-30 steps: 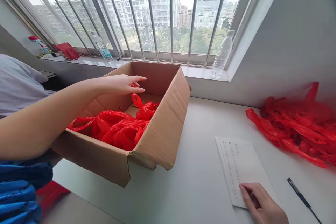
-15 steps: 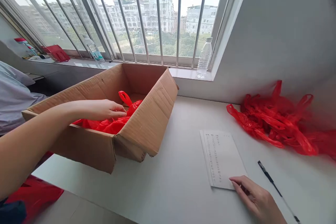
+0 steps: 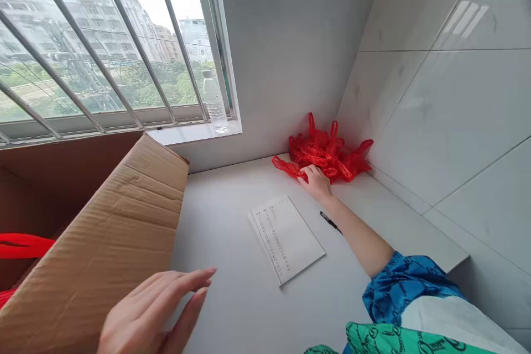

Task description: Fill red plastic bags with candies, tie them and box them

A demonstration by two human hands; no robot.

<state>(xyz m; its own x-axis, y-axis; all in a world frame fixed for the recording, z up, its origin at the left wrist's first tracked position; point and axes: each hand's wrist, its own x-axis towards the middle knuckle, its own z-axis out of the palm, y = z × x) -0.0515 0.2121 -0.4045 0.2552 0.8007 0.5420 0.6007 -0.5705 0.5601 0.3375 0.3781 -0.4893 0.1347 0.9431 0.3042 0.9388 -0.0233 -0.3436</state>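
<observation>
the pile of red plastic bags (image 3: 327, 149) lies at the right of centre in the frame, on the far corner of the white bench (image 3: 219, 221), against the walls. its long axis runs roughly left to right across the frame. one bag end with a loop sticks out to the left, two handles stand upward, and another flap points to the upper right.

the right hand (image 3: 316, 181) is at the near left edge of the pile, touching the plastic, its fingers pointing to the upper left and partly bent; i cannot tell whether they have closed on a bag. the forearm slants down to the lower right, where a blue sleeve (image 3: 402, 285) begins.

the left hand (image 3: 153, 312) is at the bottom of the frame, left of centre, empty and open, palm turned down, fingers stretched to the right with the thumb apart below them. it is in front of the cardboard box (image 3: 120, 227), which fills the lower left and shows red plastic (image 3: 25, 246) inside.

a notebook (image 3: 286, 240) lies between the hands, its long axis slanting from upper left to lower right. the pen (image 3: 331, 222) beside it slants the same way, partly hidden by the right forearm.
</observation>
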